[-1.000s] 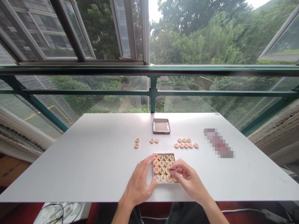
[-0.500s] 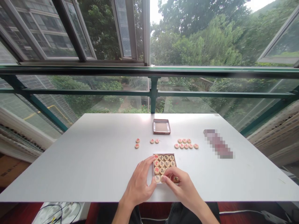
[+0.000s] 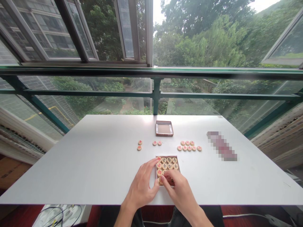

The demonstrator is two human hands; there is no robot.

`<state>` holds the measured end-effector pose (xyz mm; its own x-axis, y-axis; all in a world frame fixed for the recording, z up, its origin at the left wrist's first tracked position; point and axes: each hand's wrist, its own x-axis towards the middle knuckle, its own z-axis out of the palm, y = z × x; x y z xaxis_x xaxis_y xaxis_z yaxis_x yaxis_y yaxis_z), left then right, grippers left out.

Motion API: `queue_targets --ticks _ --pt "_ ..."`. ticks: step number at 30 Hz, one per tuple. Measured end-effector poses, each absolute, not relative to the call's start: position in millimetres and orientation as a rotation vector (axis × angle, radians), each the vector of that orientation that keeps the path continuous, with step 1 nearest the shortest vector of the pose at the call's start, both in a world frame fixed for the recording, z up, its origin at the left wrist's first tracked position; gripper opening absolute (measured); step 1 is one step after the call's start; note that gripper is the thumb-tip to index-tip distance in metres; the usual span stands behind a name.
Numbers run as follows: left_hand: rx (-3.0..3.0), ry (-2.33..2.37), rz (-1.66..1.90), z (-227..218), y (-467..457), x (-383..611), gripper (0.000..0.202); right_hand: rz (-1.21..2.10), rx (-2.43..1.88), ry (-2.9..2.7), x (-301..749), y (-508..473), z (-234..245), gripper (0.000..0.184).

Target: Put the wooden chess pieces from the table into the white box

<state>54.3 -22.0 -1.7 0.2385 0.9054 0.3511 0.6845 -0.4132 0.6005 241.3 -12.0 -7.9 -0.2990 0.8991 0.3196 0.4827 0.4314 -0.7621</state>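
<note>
A shallow square box (image 3: 178, 170) of round Chinese chess pieces sits near the table's front edge. Red and black characters mark the pieces in it. My left hand (image 3: 142, 180) holds the box's left side, fingers at the far corner and thumb at the near one. My right hand (image 3: 179, 186) is over the box's near part, thumb and fingers pinched on a chess piece (image 3: 160, 181) at the near left corner. That piece is partly covered by the fingertips, and its marking looks reddish. The right hand also hides several pieces in the nearer rows.
The box lid (image 3: 164, 128) lies upturned farther back on the white table (image 3: 94, 170). Loose red-marked pieces lie in groups: two at left (image 3: 139, 145), two in the middle (image 3: 157, 143), several at right (image 3: 189, 148). A blurred-out object (image 3: 222, 146) lies far right.
My right hand has shifted left across the near row, its pinch now at the near left corner, where a black-marked piece showed before. My left hand stays on the box.
</note>
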Motion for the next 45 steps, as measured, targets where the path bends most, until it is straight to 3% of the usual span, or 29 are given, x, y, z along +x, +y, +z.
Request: queue_targets --ticks 23,36,45 --pt "2.199 1.471 0.954 -2.4 -21.6 53.8 0.066 0.360 -1.110 -2.053 234.9 -13.6 -20.8 0.019" --pt "2.195 1.473 0.957 -1.5 -21.1 54.4 0.060 0.584 -1.071 -1.957 240.3 -14.5 -18.7 0.009" --pt "2.206 1.475 0.965 -5.1 -20.5 53.3 0.059 0.626 -1.020 -1.971 242.7 -13.9 -11.7 0.016"
